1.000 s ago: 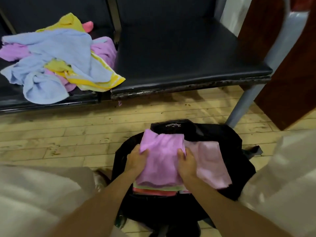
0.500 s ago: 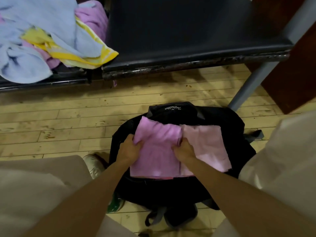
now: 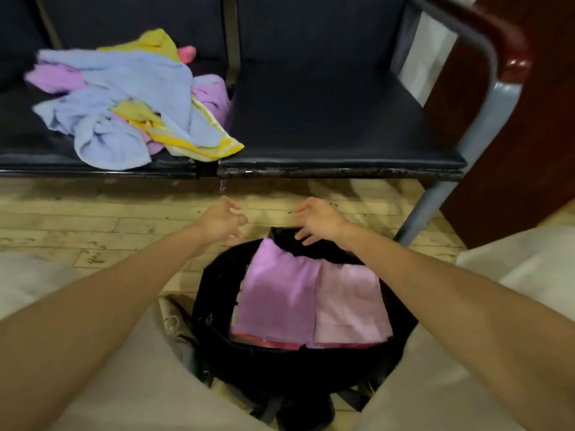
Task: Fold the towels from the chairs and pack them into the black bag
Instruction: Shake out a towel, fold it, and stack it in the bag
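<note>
Both hands were empty and held in the air. The left hand (image 3: 222,220) and right hand (image 3: 317,222) had their fingers loosely spread and gripped nothing, and they hovered just past the far rim of the black bag (image 3: 214,306), which sat on the wooden floor (image 3: 93,219) between the person's knees. Inside the bag, a folded purple towel (image 3: 280,293) lay flat on the left and touched a folded pale pink towel (image 3: 348,306) on the right. Edges of other folded towels showed underneath them. The unfolded towel pile (image 3: 124,101) sat on the left chair seat (image 3: 18,135), ahead of the hands and off to the left, so the left hand was the nearer one. The pile's long axis ran roughly from far-left to near-right. A yellow striped towel (image 3: 199,144) made up its nearest corner, right at the gap beside the right chair seat (image 3: 336,119). The next reach likely goes forward and left to that corner. No brand, label or writing was legible, and the bag's far rim was blurred and partly hidden behind the right hand.
</note>
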`<move>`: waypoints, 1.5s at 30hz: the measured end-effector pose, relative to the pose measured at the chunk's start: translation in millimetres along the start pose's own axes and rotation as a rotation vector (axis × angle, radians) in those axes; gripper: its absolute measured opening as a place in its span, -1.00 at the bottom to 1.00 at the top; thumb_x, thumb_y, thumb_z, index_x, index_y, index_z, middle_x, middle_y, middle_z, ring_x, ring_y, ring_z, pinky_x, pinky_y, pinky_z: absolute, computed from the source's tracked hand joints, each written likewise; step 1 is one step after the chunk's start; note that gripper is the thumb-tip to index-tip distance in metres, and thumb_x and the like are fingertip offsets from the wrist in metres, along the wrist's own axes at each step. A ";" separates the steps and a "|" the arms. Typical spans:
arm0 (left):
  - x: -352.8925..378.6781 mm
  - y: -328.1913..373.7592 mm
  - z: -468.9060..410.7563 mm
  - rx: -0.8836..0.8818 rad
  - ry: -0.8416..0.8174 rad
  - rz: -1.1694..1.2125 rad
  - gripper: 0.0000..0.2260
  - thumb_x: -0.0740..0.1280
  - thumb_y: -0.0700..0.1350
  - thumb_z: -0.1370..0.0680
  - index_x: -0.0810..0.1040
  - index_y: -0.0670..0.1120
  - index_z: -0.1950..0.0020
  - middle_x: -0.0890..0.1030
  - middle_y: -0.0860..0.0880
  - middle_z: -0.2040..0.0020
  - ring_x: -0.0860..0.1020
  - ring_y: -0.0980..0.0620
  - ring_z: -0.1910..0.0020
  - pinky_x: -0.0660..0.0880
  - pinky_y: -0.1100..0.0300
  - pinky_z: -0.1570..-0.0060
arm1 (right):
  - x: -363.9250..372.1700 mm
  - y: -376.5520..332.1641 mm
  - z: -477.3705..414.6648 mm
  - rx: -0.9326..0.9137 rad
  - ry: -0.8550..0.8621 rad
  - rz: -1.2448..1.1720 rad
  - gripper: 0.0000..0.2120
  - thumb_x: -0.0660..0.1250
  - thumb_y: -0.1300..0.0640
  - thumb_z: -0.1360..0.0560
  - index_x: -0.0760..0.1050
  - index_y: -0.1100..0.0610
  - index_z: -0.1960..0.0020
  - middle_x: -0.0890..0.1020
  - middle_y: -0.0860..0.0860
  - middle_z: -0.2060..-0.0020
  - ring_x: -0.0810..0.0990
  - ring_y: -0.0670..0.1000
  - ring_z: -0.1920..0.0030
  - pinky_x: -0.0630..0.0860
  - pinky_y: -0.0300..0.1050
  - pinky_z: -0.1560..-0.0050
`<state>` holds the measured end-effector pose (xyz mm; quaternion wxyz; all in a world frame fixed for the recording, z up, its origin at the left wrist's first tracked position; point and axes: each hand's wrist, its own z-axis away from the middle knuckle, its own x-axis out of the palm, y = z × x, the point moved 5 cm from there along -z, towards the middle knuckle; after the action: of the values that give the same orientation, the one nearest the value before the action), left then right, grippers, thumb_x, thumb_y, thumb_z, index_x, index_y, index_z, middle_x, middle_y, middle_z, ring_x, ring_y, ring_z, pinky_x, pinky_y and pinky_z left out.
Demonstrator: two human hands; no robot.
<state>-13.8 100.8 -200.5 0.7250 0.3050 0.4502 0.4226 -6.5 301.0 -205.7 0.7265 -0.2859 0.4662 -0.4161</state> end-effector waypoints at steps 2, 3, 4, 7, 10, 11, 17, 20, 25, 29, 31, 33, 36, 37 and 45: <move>-25.2 23.5 3.1 0.065 0.049 0.035 -0.75 0.25 -0.27 -0.56 0.35 -0.13 -0.22 0.50 -0.19 0.03 0.54 -0.03 0.29 0.45 0.12 0.26 | -6.8 -37.3 -3.2 -0.091 0.012 -0.019 -0.71 0.27 0.24 -0.57 0.37 0.13 -0.28 0.57 0.16 -0.05 0.63 0.02 0.24 0.62 -0.04 0.21; -38.2 34.7 4.2 0.100 0.065 0.031 -0.75 0.26 -0.27 -0.56 0.37 -0.14 -0.23 0.51 -0.18 0.03 0.56 -0.02 0.28 0.48 0.10 0.23 | -8.8 -55.4 -5.1 -0.137 0.015 -0.002 -0.67 0.28 0.23 -0.57 0.33 0.11 -0.31 0.57 0.15 -0.06 0.64 0.03 0.24 0.63 -0.04 0.22; -50.7 44.4 4.0 0.129 0.070 0.025 -0.75 0.27 -0.26 -0.56 0.39 -0.14 -0.23 0.52 -0.16 0.06 0.57 -0.01 0.27 0.50 0.10 0.19 | -10.1 -72.2 -7.0 -0.181 0.015 0.040 -0.63 0.28 0.21 -0.58 0.29 0.10 -0.35 0.57 0.12 -0.06 0.65 0.03 0.22 0.63 -0.05 0.22; -81.7 64.1 5.0 0.165 0.026 -0.035 -0.81 0.28 -0.25 -0.57 0.42 -0.11 -0.17 0.54 -0.10 0.15 0.56 0.00 0.22 0.51 0.13 0.13 | -7.0 -112.6 -8.5 -0.309 0.030 0.172 -0.56 0.28 0.16 -0.59 0.22 0.07 -0.40 0.59 0.07 0.00 0.67 0.05 0.15 0.65 -0.05 0.21; -111.8 70.0 -1.7 0.191 0.072 -0.019 -0.81 0.28 -0.25 -0.56 0.44 -0.10 -0.16 0.57 -0.10 0.11 0.59 0.00 0.16 0.53 0.13 0.07 | 4.0 -138.1 -19.2 -0.422 0.056 0.205 -0.61 0.27 0.16 -0.58 0.29 0.08 -0.37 0.62 -0.04 0.18 0.66 0.06 0.12 0.65 0.03 0.15; -121.5 70.5 -5.0 0.194 0.108 0.019 -0.82 0.27 -0.25 -0.56 0.45 -0.11 -0.15 0.58 -0.10 0.10 0.60 0.00 0.16 0.53 0.14 0.08 | 8.3 -145.8 -24.9 -0.453 0.066 0.216 -0.65 0.27 0.16 -0.57 0.34 0.08 -0.34 0.62 -0.09 0.24 0.64 0.05 0.13 0.64 0.05 0.11; -167.2 69.5 -20.3 0.189 0.318 0.157 -0.83 0.26 -0.23 -0.55 0.49 -0.13 -0.13 0.56 -0.08 0.09 0.58 0.00 0.18 0.50 0.10 0.07 | 39.8 -197.7 -71.5 -0.561 0.148 0.182 -0.81 0.28 0.17 -0.55 0.52 0.09 -0.15 0.59 -0.07 0.15 0.57 -0.03 0.08 0.53 -0.16 0.05; -175.8 56.7 -21.5 0.108 0.353 0.412 -0.91 0.22 -0.24 -0.57 0.50 -0.14 -0.01 0.55 -0.10 0.13 0.57 -0.02 0.19 0.49 0.15 0.14 | 56.1 -213.9 -96.0 -0.526 0.180 0.100 -0.84 0.29 0.16 -0.54 0.55 0.08 -0.10 0.57 -0.07 0.17 0.54 -0.03 0.05 0.41 -0.24 0.12; -183.5 46.0 -19.5 0.044 0.425 0.635 -0.89 0.19 -0.31 -0.55 0.47 -0.17 0.13 0.55 -0.07 0.22 0.64 0.03 0.25 0.46 0.20 0.17 | 91.2 -219.3 -112.9 -0.468 0.082 0.164 -0.73 0.43 -0.05 -0.47 0.55 0.09 -0.06 0.56 -0.05 0.06 0.53 -0.03 -0.02 0.42 -0.20 0.00; -179.6 44.1 -20.1 0.015 0.450 0.646 -0.85 0.17 -0.33 -0.55 0.45 -0.16 0.17 0.52 -0.04 0.28 0.61 0.07 0.31 0.45 0.20 0.15 | 90.1 -224.3 -113.8 -0.501 0.113 0.246 -0.87 0.43 0.03 -0.48 0.54 0.07 0.11 0.57 -0.04 0.12 0.53 -0.01 0.04 0.39 -0.18 0.07; -176.5 46.8 -24.6 0.012 0.446 0.638 -0.84 0.18 -0.32 -0.54 0.44 -0.14 0.20 0.53 -0.06 0.25 0.57 -0.02 0.18 0.44 0.20 0.17 | 86.7 -227.1 -113.5 -0.538 0.112 0.280 -0.89 0.42 0.06 -0.49 0.54 0.09 0.14 0.60 -0.02 0.14 0.54 -0.01 0.07 0.41 -0.17 0.10; -173.9 51.0 -27.9 0.011 0.468 0.638 -0.85 0.19 -0.29 -0.55 0.43 -0.14 0.20 0.51 -0.06 0.26 0.55 -0.01 0.22 0.43 0.21 0.23 | 78.9 -230.6 -112.4 -0.554 0.132 0.219 -0.91 0.39 0.11 -0.51 0.53 0.10 0.16 0.59 -0.03 0.19 0.51 -0.03 0.14 0.38 -0.19 0.11; -166.7 62.1 -30.3 0.033 0.483 0.699 -0.89 0.21 -0.25 -0.58 0.44 -0.16 0.14 0.49 -0.07 0.23 0.53 0.00 0.24 0.45 0.20 0.20 | 55.5 -237.3 -108.2 -0.524 0.157 -0.139 -0.83 0.30 0.23 -0.52 0.46 0.09 0.24 0.51 -0.04 0.27 0.45 -0.02 0.19 0.37 -0.11 0.16; -163.0 67.8 -29.8 0.048 0.474 0.713 -0.90 0.20 -0.24 -0.58 0.45 -0.17 0.13 0.50 -0.09 0.18 0.54 -0.02 0.22 0.45 0.20 0.20 | 45.5 -238.6 -107.2 -0.503 0.161 -0.268 -0.82 0.26 0.26 -0.52 0.45 0.10 0.24 0.50 0.00 0.25 0.43 -0.01 0.18 0.36 -0.10 0.18; -101.5 125.0 -31.2 0.205 -0.029 0.887 -0.78 0.26 -0.09 -0.58 0.47 -0.12 -0.19 0.49 -0.13 -0.24 0.57 -0.13 -0.17 0.54 -0.08 -0.09 | -41.1 -227.7 -82.4 -0.413 0.153 -0.795 -0.83 0.16 0.22 -0.63 0.51 0.10 0.04 0.57 0.14 -0.06 0.57 0.10 -0.04 0.55 0.01 -0.04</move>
<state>-108.6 69.8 -70.3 0.4461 0.5446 0.3054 0.6412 -167.9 222.9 -37.8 0.4017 -0.5500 0.4459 -0.5809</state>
